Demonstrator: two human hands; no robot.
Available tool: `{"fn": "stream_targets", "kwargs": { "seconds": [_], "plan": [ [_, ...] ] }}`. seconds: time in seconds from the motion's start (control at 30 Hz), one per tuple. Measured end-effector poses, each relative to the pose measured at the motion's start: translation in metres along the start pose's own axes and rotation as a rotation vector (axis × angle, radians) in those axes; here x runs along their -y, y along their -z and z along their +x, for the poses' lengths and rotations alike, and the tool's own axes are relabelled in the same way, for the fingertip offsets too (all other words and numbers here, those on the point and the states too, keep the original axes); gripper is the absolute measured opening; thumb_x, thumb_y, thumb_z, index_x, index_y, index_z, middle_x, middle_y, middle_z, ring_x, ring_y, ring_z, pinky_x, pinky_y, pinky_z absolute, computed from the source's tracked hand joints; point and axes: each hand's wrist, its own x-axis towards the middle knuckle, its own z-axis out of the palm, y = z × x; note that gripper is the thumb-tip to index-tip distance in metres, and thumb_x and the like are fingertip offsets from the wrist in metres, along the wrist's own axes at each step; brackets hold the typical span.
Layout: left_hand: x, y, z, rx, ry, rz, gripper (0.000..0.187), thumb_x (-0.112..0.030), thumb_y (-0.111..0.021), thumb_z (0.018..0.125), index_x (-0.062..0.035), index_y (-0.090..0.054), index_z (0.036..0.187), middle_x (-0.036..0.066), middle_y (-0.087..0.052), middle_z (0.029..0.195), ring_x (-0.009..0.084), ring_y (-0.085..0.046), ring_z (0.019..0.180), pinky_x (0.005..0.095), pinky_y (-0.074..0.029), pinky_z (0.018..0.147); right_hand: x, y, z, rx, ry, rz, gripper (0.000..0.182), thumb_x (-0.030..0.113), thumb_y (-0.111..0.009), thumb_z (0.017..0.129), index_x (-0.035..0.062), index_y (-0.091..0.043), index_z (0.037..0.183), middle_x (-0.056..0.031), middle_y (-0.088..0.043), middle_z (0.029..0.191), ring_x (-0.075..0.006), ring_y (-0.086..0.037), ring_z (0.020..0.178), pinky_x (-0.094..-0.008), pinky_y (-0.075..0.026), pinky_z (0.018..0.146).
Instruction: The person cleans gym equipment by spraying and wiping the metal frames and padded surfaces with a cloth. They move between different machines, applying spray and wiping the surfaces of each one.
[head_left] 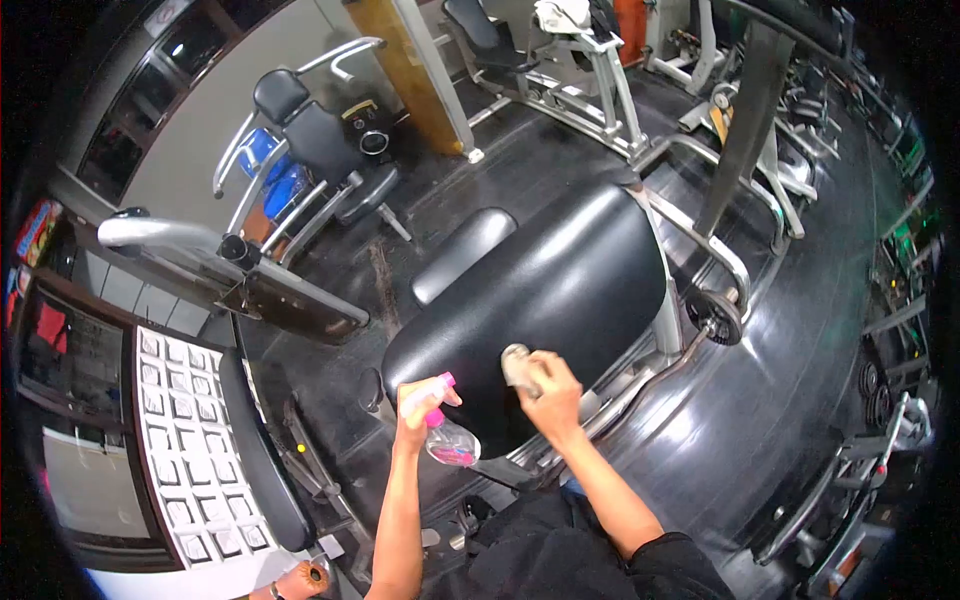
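My left hand [418, 408] is closed around the neck of a clear spray bottle [456, 444] with a pink and white trigger head. The bottle hangs at the near left edge of a large black padded bench [560, 275], its nozzle pointing over the pad. In my right hand [553, 392] is a small, pale, bunched cloth [517, 367], held against the near part of the pad. The pad's black surface is glossy with light reflections. A smaller black pad [465, 255] sits just beyond the bench on its far left side.
A seated exercise machine [330, 150] stands at the back left, with a blue bag [285, 185] behind it. A metal frame with a weight plate [715, 315] borders the bench's right. Dark rubber flooring [790, 370] extends right, toward more gym equipment. Pictures cover a white panel [205, 440] at left.
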Motion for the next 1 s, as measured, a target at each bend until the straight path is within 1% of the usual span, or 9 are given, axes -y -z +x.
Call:
{"fn": "stream_targets", "kwargs": {
  "seconds": [0.07, 0.1, 0.23, 0.37, 0.47, 0.5, 0.7, 0.8, 1.0],
  "plan": [
    [0.002, 0.002, 0.000, 0.002, -0.051, 0.031, 0.043, -0.032, -0.055, 0.084, 0.0089, -0.068, 0.078, 0.018, -0.070, 0.077, 0.0250, -0.068, 0.070, 0.0338, -0.052, 0.070, 0.005, -0.011, -0.027, 0.080, 0.037, 0.028, 0.041, 0.008, -0.078, 0.061, 0.0148, -0.070, 0.100, -0.0012, -0.062, 0.107, -0.0236, -0.064, 0.089, -0.0374, -0.055, 0.073],
    [0.004, 0.001, -0.002, -0.014, -0.037, 0.017, 0.043, -0.032, -0.054, 0.084, 0.0088, -0.068, 0.079, 0.018, -0.070, 0.076, 0.0257, -0.068, 0.070, 0.0340, -0.052, 0.069, 0.008, -0.012, -0.034, 0.071, 0.066, 0.034, 0.045, 0.005, -0.075, 0.060, 0.0205, -0.071, 0.103, 0.0003, -0.061, 0.105, -0.0226, -0.063, 0.089, -0.0361, -0.056, 0.069],
    [0.008, 0.005, -0.003, 0.010, -0.068, 0.037, 0.043, -0.030, -0.053, 0.086, 0.0099, -0.067, 0.082, 0.018, -0.069, 0.073, 0.0265, -0.068, 0.068, 0.0347, -0.053, 0.068, -0.021, 0.003, -0.038, 0.027, 0.040, -0.039, 0.050, 0.001, -0.071, 0.062, 0.0277, -0.070, 0.104, -0.0009, -0.061, 0.104, -0.0240, -0.063, 0.090, -0.0353, -0.056, 0.069],
    [-0.001, 0.003, 0.000, 0.052, -0.151, 0.140, 0.046, -0.031, -0.050, 0.091, 0.0102, -0.066, 0.081, 0.017, -0.067, 0.072, 0.0261, -0.067, 0.066, 0.0350, -0.052, 0.064, -0.039, 0.019, -0.014, -0.143, -0.258, -0.004, 0.039, -0.001, -0.070, 0.067, 0.0176, -0.068, 0.101, -0.0079, -0.061, 0.105, -0.0305, -0.064, 0.096, -0.0399, -0.054, 0.075],
    [-0.001, 0.002, -0.001, 0.033, -0.142, 0.193, 0.046, -0.032, -0.050, 0.091, 0.0097, -0.066, 0.080, 0.017, -0.067, 0.071, 0.0261, -0.066, 0.065, 0.0349, -0.051, 0.063, -0.033, 0.006, -0.020, -0.203, -0.304, 0.062, 0.038, 0.000, -0.072, 0.068, 0.0104, -0.065, 0.104, -0.0106, -0.061, 0.104, -0.0322, -0.064, 0.095, -0.0408, -0.053, 0.075],
    [0.000, 0.002, 0.000, 0.028, -0.143, 0.189, 0.046, -0.032, -0.050, 0.091, 0.0091, -0.066, 0.079, 0.017, -0.067, 0.071, 0.0258, -0.066, 0.065, 0.0345, -0.050, 0.063, -0.029, -0.001, -0.028, -0.191, -0.263, 0.049, 0.040, 0.001, -0.074, 0.067, 0.0092, -0.064, 0.104, -0.0099, -0.061, 0.104, -0.0317, -0.063, 0.095, -0.0408, -0.053, 0.076],
    [0.001, -0.003, -0.002, -0.006, -0.129, 0.186, 0.042, -0.031, -0.053, 0.090, 0.0089, -0.067, 0.083, 0.016, -0.068, 0.072, 0.0249, -0.066, 0.066, 0.0340, -0.050, 0.065, -0.015, -0.016, -0.081, 0.163, 0.049, 0.028, 0.055, 0.005, -0.077, 0.062, 0.0257, -0.067, 0.112, -0.0007, -0.058, 0.110, -0.0214, -0.060, 0.096, -0.0355, -0.058, 0.070],
    [0.002, 0.000, -0.001, 0.032, -0.133, 0.211, 0.039, -0.027, -0.054, 0.088, 0.0085, -0.068, 0.088, 0.015, -0.069, 0.073, 0.0237, -0.066, 0.067, 0.0340, -0.050, 0.065, -0.042, -0.002, -0.065, 0.165, 0.087, -0.019, 0.051, 0.007, -0.077, 0.064, 0.0278, -0.067, 0.109, -0.0017, -0.057, 0.103, -0.0219, -0.063, 0.091, -0.0340, -0.059, 0.069],
    [0.004, -0.002, -0.001, 0.015, -0.122, 0.231, 0.041, -0.029, -0.053, 0.088, 0.0089, -0.069, 0.088, 0.015, -0.069, 0.072, 0.0218, -0.064, 0.065, 0.0328, -0.047, 0.061, -0.069, 0.018, -0.027, -0.166, -0.395, -0.015, 0.041, 0.004, -0.075, 0.069, 0.0137, -0.063, 0.106, -0.0087, -0.056, 0.105, -0.0330, -0.064, 0.092, -0.0433, -0.053, 0.070]
  ]
}}
